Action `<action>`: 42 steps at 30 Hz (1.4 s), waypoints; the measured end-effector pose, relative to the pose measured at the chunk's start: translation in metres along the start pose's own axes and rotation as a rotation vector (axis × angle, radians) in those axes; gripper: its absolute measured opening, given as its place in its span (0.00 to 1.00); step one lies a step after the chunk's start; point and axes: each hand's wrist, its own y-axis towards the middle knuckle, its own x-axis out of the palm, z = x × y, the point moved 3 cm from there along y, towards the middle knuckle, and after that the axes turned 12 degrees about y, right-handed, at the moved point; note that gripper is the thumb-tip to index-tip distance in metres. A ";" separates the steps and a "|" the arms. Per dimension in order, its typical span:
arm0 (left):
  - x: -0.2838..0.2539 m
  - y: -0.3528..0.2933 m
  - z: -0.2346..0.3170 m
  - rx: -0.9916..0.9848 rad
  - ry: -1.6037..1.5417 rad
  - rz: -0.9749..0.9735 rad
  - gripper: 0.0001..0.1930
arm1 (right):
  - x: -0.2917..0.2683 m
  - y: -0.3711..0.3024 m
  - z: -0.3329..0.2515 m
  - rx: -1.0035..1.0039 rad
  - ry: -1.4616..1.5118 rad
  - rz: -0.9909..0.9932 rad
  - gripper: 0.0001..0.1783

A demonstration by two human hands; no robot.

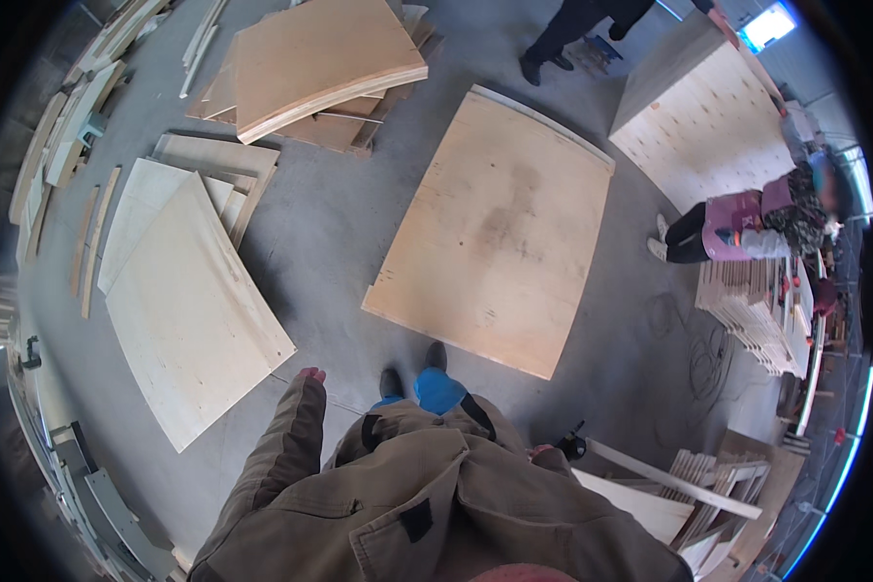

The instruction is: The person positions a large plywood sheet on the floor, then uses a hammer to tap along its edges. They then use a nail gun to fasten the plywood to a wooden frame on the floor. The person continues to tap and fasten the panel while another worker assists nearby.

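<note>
My left hand (310,374) is held out low in front of me, fingers loosely extended and nothing in them. It is nearest to the corner of a pale plywood sheet (189,315) on the left, apart from it as far as I can see. By my right side, my right hand (541,450) is mostly covered by its sleeve and appears closed on a black hand-held tool (572,446), whose exact kind I cannot make out. A large plywood panel (490,233) with dark smudges lies just ahead of my shoes.
Stacked boards (325,68) lie at the far left. Beside a tall plywood box (713,121) stands a person in a purple apron (732,223); another person in dark trousers (563,39) is behind. Cables (708,359) coil on the floor. Wooden frames (708,495) lean at lower right.
</note>
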 end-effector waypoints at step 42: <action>-0.443 0.411 0.350 0.250 0.284 -0.101 0.21 | -0.696 0.156 -0.788 -0.283 0.637 0.436 0.40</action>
